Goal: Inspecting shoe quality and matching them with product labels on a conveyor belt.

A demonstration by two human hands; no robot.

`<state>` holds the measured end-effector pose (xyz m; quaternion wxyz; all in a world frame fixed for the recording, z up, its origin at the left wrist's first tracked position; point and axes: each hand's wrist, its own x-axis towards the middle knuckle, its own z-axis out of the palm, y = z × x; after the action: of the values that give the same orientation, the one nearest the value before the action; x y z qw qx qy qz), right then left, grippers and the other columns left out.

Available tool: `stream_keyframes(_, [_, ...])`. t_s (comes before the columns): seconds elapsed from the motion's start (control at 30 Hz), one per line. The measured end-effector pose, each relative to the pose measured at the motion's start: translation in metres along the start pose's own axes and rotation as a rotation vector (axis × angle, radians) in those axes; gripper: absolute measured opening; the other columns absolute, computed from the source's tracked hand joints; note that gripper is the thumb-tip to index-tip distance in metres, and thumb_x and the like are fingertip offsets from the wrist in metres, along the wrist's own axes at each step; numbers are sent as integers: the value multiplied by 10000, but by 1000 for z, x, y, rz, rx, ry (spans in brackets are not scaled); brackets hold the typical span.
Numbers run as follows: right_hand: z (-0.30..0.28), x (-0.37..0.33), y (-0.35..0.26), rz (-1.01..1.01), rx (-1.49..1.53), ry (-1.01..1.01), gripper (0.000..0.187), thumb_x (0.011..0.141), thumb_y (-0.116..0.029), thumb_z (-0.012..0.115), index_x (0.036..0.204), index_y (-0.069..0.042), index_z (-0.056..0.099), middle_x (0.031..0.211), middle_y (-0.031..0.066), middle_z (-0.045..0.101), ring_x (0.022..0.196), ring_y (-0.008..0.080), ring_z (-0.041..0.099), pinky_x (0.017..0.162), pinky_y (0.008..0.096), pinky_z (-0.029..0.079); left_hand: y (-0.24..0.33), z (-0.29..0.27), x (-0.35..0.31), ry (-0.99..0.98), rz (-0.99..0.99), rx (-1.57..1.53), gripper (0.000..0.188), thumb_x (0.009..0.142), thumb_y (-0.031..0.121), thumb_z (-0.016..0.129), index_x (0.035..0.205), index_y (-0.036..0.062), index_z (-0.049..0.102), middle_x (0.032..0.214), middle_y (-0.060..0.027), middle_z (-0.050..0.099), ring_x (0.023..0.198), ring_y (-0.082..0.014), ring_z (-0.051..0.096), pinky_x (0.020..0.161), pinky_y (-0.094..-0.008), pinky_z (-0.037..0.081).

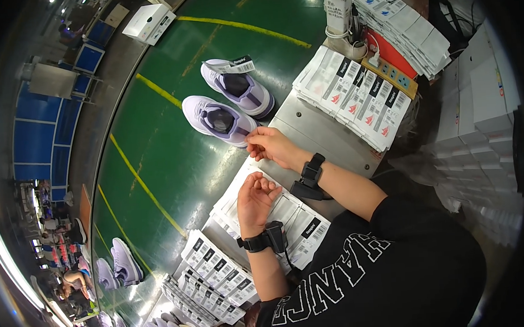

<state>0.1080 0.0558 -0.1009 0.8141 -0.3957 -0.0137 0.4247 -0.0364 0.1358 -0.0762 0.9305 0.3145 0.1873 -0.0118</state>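
Fingers of right hand [275,146] touch pale lilac sneaker [219,119], dark-lined opening.

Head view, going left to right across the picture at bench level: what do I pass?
Pale shoe pair on the belt → fanned tags → nearer lilac shoe → left hand on a tag stack → right hand at that shoe's heel → spread tag sheets → white boxes.

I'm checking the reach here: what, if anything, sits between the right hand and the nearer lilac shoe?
Nothing visible: the right hand has its fingers at the heel of the nearer lilac shoe, with no object between them.
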Motion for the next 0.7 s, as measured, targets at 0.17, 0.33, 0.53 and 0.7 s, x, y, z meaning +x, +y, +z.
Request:
stream_keyframes(0.17, [-2,2,1,-26,53,11,103,875,-140,563,885,-38,556,760,58,589,661,129,565,590,264,492,-11,18,-14,108,208,317,82,903,98,550,885,19,564,833,-26,568,784,-140,564,764,-313,494])
stream_keyframes(0.33, [-1,3,1,-59,83,13,81,889,-119,542,917,-44,559,773,51,578,678,133,551,612,261,464,-26,52,-30,116,370,735,67,827,40,650,835,0,597,869,-25,576,767,-114,537,687,-240,435])
stream_keyframes(0.53, [-3,2,2,-104,131,33,94,880,-123,550,916,-37,543,777,66,586,683,141,569,606,267,477,-36,81,-27,225,767,1537,250,679,87,749,922,96,687,996,-67,514,937,-211,470,804,-315,405])
stream_keyframes(0.7, [0,2,3,-80,122,34,77,902,-100,516,945,-49,555,795,54,579,698,138,557,630,265,457,-48,89,-24,289,828,1619,275,666,107,761,931,126,690,1043,-99,485,979,-271,407,807,-355,382])
